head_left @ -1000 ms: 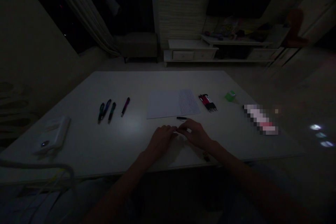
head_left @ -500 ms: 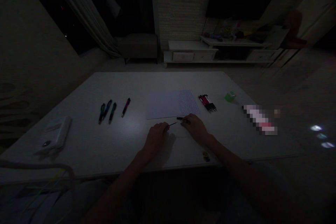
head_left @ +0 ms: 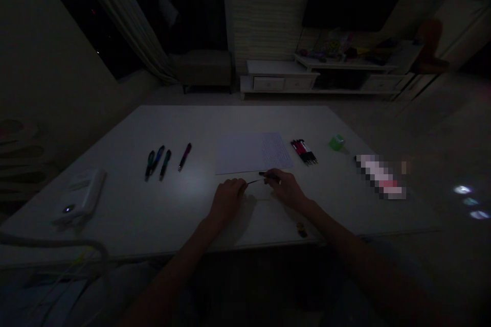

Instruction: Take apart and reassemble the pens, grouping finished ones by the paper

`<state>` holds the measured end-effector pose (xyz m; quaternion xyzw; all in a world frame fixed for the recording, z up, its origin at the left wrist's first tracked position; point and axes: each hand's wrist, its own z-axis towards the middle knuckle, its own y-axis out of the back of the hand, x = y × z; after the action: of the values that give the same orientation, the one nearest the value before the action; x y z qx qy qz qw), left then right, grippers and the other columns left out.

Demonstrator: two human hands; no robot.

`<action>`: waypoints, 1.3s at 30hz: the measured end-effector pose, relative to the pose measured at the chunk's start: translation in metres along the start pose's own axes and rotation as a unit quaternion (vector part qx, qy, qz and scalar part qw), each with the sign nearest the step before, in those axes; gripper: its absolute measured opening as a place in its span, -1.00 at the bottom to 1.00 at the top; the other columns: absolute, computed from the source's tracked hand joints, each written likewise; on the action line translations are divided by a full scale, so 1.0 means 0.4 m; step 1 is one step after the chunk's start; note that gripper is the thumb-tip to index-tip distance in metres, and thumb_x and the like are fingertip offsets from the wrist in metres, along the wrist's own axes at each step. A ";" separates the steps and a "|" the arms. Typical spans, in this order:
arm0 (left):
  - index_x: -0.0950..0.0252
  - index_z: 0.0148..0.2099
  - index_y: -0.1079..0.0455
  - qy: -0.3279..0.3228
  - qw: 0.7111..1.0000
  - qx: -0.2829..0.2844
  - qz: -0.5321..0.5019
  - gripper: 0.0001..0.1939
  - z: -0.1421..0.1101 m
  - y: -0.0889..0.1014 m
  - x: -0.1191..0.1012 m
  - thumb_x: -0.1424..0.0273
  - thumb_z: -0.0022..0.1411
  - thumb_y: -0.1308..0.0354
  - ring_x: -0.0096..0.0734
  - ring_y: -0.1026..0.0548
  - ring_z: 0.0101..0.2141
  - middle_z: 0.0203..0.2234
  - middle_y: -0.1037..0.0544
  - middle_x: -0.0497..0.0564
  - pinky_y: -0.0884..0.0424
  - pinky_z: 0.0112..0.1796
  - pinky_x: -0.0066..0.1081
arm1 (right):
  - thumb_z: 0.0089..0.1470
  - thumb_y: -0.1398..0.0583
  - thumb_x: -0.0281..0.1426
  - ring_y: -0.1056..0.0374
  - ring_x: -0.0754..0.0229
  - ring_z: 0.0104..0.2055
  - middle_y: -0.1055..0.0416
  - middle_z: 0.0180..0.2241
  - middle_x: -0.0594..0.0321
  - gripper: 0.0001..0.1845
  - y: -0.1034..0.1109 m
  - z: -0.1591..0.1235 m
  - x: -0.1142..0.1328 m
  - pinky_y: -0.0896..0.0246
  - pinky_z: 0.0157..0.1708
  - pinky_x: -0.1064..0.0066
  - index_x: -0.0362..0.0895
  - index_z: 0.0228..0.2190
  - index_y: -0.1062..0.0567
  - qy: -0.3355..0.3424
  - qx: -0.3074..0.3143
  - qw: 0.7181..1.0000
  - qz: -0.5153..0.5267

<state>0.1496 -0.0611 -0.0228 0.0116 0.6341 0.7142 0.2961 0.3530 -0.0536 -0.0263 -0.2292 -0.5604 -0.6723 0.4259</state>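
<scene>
The room is dark. My left hand (head_left: 227, 197) is curled on the white table (head_left: 161, 209), pinching the near end of a thin dark rod (head_left: 253, 181) that looks like a pen refill. My right hand (head_left: 286, 189) is closed around a black pen piece (head_left: 267, 174) just below a sheet of paper (head_left: 251, 152). The two hands sit a short way apart, near the table's front edge.
Three pens (head_left: 156, 162) and a purple pen (head_left: 184, 156) lie at the left. A bundle of red-and-black pens (head_left: 304, 151) and a green object (head_left: 336, 141) lie at the right. A white device (head_left: 79, 195) rests at far left. A small dark item (head_left: 302, 229) sits by my right wrist.
My hands were together a second ago and have drawn apart. A thin rod now shows between them. Little differs from half a second ago.
</scene>
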 end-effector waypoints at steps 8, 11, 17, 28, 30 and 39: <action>0.24 -0.24 -0.33 -0.007 1.000 0.008 0.009 -0.77 -0.004 -0.001 -0.006 0.35 0.31 0.15 -0.34 -0.34 -0.33 -0.36 -0.46 0.01 -0.17 -0.29 -0.35 | 0.04 -0.13 -0.41 -0.33 0.28 -0.39 -0.46 -0.34 0.20 -0.85 0.003 -0.016 0.023 -0.21 -0.40 0.45 -0.13 -0.33 -0.49 0.054 -0.002 0.999 0.003; 0.24 -0.25 -0.33 -0.008 1.000 0.006 0.012 -0.77 -0.004 -0.001 -0.005 0.36 0.30 0.14 -0.33 -0.34 -0.33 -0.37 -0.46 0.02 -0.17 -0.30 -0.34 | 0.06 -0.13 -0.40 -0.33 0.27 -0.38 -0.45 -0.35 0.20 -0.85 0.000 -0.015 0.017 -0.21 -0.40 0.45 -0.13 -0.33 -0.49 0.061 -0.004 0.998 0.006; 0.24 -0.23 -0.32 -0.025 0.999 0.018 0.029 -0.77 -0.004 -0.004 -0.010 0.35 0.31 0.15 -0.32 -0.35 -0.31 -0.36 -0.45 0.02 -0.16 -0.30 -0.35 | 0.05 -0.14 -0.40 -0.33 0.28 -0.39 -0.46 -0.36 0.21 -0.86 0.002 -0.017 0.029 -0.21 -0.40 0.46 -0.13 -0.34 -0.49 0.061 0.011 0.998 0.010; 0.24 -0.21 -0.33 -0.036 0.999 0.034 -0.008 -0.83 -0.001 -0.013 -0.018 0.39 0.28 0.09 -0.33 -0.36 -0.32 -0.36 -0.45 0.00 -0.16 -0.31 -0.38 | -0.08 -0.25 -0.38 -0.33 0.30 -0.42 -0.45 -0.37 0.25 -0.67 0.001 -0.013 0.022 -0.23 -0.39 0.47 -0.12 -0.19 -0.46 0.049 0.065 0.996 0.024; 0.25 -0.22 -0.33 -0.022 0.999 0.024 -0.013 -0.81 0.002 -0.007 -0.016 0.38 0.30 0.11 -0.34 -0.36 -0.32 -0.35 -0.46 0.00 -0.18 -0.30 -0.38 | -0.10 -0.27 -0.37 -0.32 0.28 -0.38 -0.43 -0.34 0.23 -0.62 0.020 0.002 -0.011 -0.23 -0.36 0.45 -0.14 -0.17 -0.45 0.042 0.053 0.998 -0.011; 0.25 -0.21 -0.32 0.000 1.000 0.015 -0.008 -0.78 0.003 -0.001 -0.006 0.35 0.31 0.14 -0.38 -0.37 -0.29 -0.32 -0.47 -0.02 -0.21 -0.25 -0.39 | 0.01 -0.19 -0.36 -0.25 0.16 -0.18 -0.34 -0.31 0.14 -0.87 0.020 0.028 -0.111 -0.14 -0.13 0.33 -0.13 -0.39 -0.53 0.015 -0.061 0.981 -0.183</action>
<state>0.1522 -0.0611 -0.0222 0.0114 0.6451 0.7020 0.3014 0.3813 -0.0291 -0.0539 -0.1382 -0.5442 -0.7751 0.2897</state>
